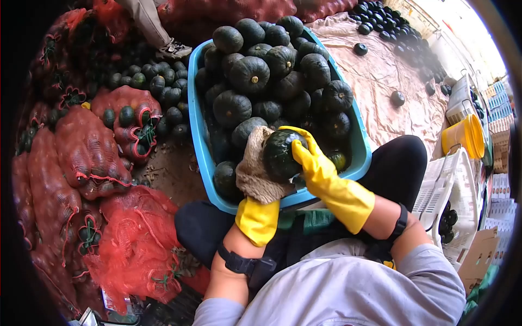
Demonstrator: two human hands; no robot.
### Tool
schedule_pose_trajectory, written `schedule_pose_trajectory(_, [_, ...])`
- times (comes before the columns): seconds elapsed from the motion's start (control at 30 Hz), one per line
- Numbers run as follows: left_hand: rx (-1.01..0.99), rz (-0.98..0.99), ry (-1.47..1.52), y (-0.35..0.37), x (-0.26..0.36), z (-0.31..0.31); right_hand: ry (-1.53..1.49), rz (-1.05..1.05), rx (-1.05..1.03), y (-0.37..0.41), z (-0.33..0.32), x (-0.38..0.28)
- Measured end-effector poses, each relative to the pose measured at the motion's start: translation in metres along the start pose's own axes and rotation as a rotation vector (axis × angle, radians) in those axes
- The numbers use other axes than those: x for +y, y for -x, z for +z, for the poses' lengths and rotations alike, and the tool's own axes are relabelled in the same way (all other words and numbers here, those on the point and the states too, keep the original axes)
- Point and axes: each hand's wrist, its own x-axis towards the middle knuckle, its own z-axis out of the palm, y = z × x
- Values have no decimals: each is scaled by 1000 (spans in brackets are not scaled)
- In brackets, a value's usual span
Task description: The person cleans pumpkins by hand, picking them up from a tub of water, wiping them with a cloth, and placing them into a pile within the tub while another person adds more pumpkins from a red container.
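Your left hand (258, 216) vanishes into the brown cloth (255, 168), so you cannot see how its fingers lie. The underside of the squash (278, 157) in your right hand (314, 157) is turned from view. Heaped squashes (249, 75) bury the floor of the blue tub (198, 136). The top edge cuts off another person's leg (148, 23). A hazy blur smears part of the far pile (375, 20); markings on the stacked boxes (499, 209) are too small to read.

Blown-out glare upper right; left dimmer; dark, curved fisheye edges.
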Motion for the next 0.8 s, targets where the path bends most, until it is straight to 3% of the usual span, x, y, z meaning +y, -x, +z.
schedule_pose_trajectory(0.07, [59,-50,2,9,8,6,159,-198,28,-8,-10,18])
schedule_pose_trajectory(0.1, [58,-43,-4,12,9,5,413,-297,20,-12,-9,3])
schedule_pose_trajectory(0.13, [30,-11,-22,14,8,0,749,-355,-74,-6,-15,-19])
schedule_pose_trajectory(0.2, [-34,65,-50,9,3,-14,1024,-405,-226,9,-7,-50])
schedule_pose_trajectory(0.23, [-65,90,-50,6,0,-16,1050,-378,-265,12,-2,-58])
schedule_pose_trajectory(0.3, [-118,121,-43,1,-4,-22,672,-134,-233,12,-2,-56])
schedule_pose_trajectory(0.37, [-88,75,-10,-1,-5,-10,346,-101,-66,4,-3,-27])
schedule_pose_trajectory(0.4, [-52,38,13,-1,-4,-3,320,-164,58,-7,-8,-9])
schedule_pose_trajectory(0.5, [53,-98,54,7,13,17,701,-520,316,-38,-21,14])
schedule_pose_trajectory(0.57, [47,-66,25,14,17,14,917,-805,269,-32,-18,11])
schedule_pose_trajectory(0.6, [27,-28,7,15,17,9,947,-839,217,-26,-20,20])
schedule_pose_trajectory(0.67, [-42,67,-24,13,10,-2,707,-505,192,-20,-26,52])
schedule_pose_trajectory(0.7, [-76,105,-32,10,8,-7,478,-300,102,-13,-23,50])
schedule_pose_trajectory(0.77, [-136,134,-31,5,2,-13,316,-86,2,2,-24,23])
schedule_pose_trajectory(0.8, [-146,130,-24,1,0,-12,-288,0,-25,6,-19,29])
